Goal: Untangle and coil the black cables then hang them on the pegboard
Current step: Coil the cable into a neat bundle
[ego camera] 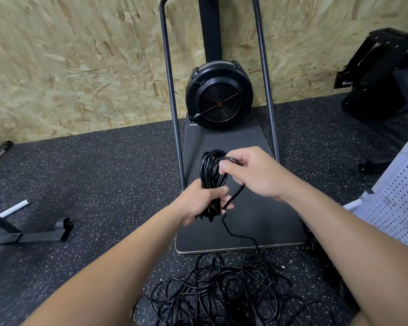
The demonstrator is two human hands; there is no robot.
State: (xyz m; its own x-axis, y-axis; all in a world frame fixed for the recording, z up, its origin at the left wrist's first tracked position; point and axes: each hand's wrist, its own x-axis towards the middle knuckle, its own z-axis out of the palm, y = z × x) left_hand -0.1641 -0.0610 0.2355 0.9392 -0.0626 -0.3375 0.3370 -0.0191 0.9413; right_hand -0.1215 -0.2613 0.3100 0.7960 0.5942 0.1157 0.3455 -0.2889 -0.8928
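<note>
My left hand (199, 203) grips a coil of black cable (210, 170) around its lower part, holding the loops upright above the dark platform. My right hand (252, 172) pinches a strand of the same cable at the top of the coil, and that strand bends over the loops. From the coil a loose length (236, 234) drops down to a tangled heap of black cables (224, 292) on the speckled floor in front of me. A white pegboard (396, 210) shows at the right edge.
A black fan-wheel machine (218, 95) stands on a dark base plate (264, 222) between two metal uprights, against an OSB wall. Metal frame feet (45, 234) lie on the floor at left. Black equipment (382, 74) fills the upper right corner.
</note>
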